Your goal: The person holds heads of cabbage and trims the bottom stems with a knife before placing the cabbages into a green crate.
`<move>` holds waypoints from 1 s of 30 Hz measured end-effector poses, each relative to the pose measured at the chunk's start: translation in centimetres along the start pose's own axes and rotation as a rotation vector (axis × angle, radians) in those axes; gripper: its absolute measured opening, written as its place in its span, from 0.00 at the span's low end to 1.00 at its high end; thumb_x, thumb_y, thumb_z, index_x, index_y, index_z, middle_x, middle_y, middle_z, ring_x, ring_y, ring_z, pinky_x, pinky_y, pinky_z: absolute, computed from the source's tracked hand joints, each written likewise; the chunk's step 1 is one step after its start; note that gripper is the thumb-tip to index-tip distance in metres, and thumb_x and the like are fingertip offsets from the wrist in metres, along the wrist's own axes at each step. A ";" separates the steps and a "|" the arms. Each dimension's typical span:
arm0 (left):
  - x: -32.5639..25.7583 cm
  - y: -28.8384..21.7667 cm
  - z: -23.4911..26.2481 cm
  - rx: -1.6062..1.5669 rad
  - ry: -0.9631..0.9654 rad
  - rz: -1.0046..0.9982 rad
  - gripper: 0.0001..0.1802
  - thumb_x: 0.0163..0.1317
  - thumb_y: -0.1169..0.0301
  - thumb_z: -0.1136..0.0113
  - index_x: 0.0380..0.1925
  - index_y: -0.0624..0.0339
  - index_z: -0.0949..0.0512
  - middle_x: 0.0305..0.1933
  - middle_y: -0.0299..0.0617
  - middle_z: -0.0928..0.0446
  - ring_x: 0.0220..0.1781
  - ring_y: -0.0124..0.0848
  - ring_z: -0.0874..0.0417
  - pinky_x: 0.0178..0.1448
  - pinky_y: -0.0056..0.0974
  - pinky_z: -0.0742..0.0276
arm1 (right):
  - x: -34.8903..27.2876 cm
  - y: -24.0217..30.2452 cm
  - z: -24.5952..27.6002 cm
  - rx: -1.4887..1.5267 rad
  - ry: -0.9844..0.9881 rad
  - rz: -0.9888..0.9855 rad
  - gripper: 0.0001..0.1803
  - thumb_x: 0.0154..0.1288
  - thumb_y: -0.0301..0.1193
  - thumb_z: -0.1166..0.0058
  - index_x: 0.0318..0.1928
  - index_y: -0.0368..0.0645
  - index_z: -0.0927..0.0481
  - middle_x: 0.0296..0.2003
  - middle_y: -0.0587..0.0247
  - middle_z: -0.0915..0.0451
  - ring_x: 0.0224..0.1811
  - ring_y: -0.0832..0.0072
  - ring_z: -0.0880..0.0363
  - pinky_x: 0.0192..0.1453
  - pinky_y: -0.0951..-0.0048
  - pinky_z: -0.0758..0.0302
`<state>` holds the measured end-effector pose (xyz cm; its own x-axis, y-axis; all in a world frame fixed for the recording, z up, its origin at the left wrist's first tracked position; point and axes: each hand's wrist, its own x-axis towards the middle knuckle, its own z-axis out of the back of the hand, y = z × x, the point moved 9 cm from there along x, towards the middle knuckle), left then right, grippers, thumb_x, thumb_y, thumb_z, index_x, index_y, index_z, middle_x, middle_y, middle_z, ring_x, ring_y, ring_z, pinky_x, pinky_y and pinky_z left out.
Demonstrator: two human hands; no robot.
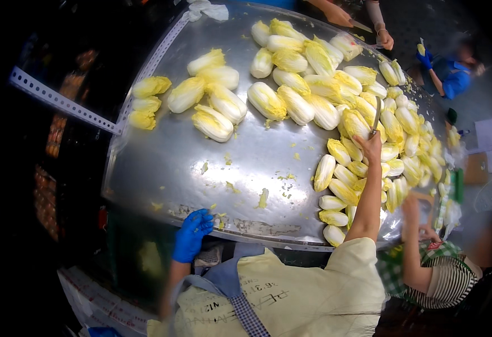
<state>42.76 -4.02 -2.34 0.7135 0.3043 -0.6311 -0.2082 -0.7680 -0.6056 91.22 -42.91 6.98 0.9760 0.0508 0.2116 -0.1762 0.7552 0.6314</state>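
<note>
Left hand: My left hand [192, 235], in a blue glove, is resting on the near edge of the steel worktop [161, 163], fingers curled loosely and holding nothing.
Right hand: My right hand [371, 147] is bare and reaching far out over the worktop, fingers closing around the handle of a knife [375, 115].
Knife: Its blade is pointing up and away from me, standing just above the heap of cabbages [364, 135] on the right side.
Cabbages: Pale yellow halves are lying piled from the far middle down the right edge; a smaller group [212, 101] is sitting apart on the left, and three more [147, 101] are resting at the left rim.
Scraps: Leaf bits [262, 197] are lying scattered on the bare steel in front of me.
Others: A person in a striped top [448, 281] is working at my right, and another person's hands [364, 22] are busy at the far end.
</note>
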 end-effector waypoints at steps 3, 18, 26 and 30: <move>-0.2 0.2 0.5 -0.021 -0.046 -0.006 0.16 0.63 0.66 0.50 0.48 0.61 0.30 0.41 0.41 0.24 0.40 0.30 0.22 0.45 0.33 0.26 | -0.8 -1.1 -0.8 0.183 0.121 -0.243 0.26 0.42 0.39 0.30 0.32 0.41 0.35 0.18 0.69 0.34 0.09 0.83 0.41 0.09 0.78 0.44; -0.2 2.5 -3.5 -0.003 0.232 0.388 0.36 0.65 0.44 0.72 0.53 0.67 0.34 0.43 0.58 0.24 0.24 0.41 0.20 0.23 0.36 0.22 | -27.3 31.1 -15.3 0.562 1.215 0.683 0.41 0.36 0.43 0.30 0.51 0.38 0.32 0.43 0.53 0.26 0.44 0.60 0.25 0.48 0.66 0.29; -5.7 -0.3 4.3 -0.496 0.351 0.119 0.34 0.54 0.51 0.50 0.57 0.62 0.36 0.54 0.55 0.30 0.54 0.48 0.28 0.57 0.49 0.32 | -37.5 41.8 -16.5 0.686 1.154 1.113 0.31 0.51 0.42 0.38 0.51 0.37 0.33 0.48 0.52 0.30 0.41 0.62 0.26 0.45 0.66 0.28; -6.1 1.7 13.1 -0.684 0.088 -0.189 0.29 0.54 0.70 0.49 0.57 0.68 0.37 0.56 0.53 0.31 0.56 0.44 0.28 0.63 0.46 0.36 | -39.1 41.5 -20.7 0.733 1.269 0.523 0.21 0.59 0.35 0.44 0.46 0.35 0.33 0.29 0.60 0.24 0.25 0.80 0.26 0.30 0.76 0.28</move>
<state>29.34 0.23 -5.83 0.7535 0.4426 -0.4862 0.3699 -0.8967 -0.2432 48.33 -0.02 9.50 0.1865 0.9824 0.0086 -0.1714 0.0239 0.9849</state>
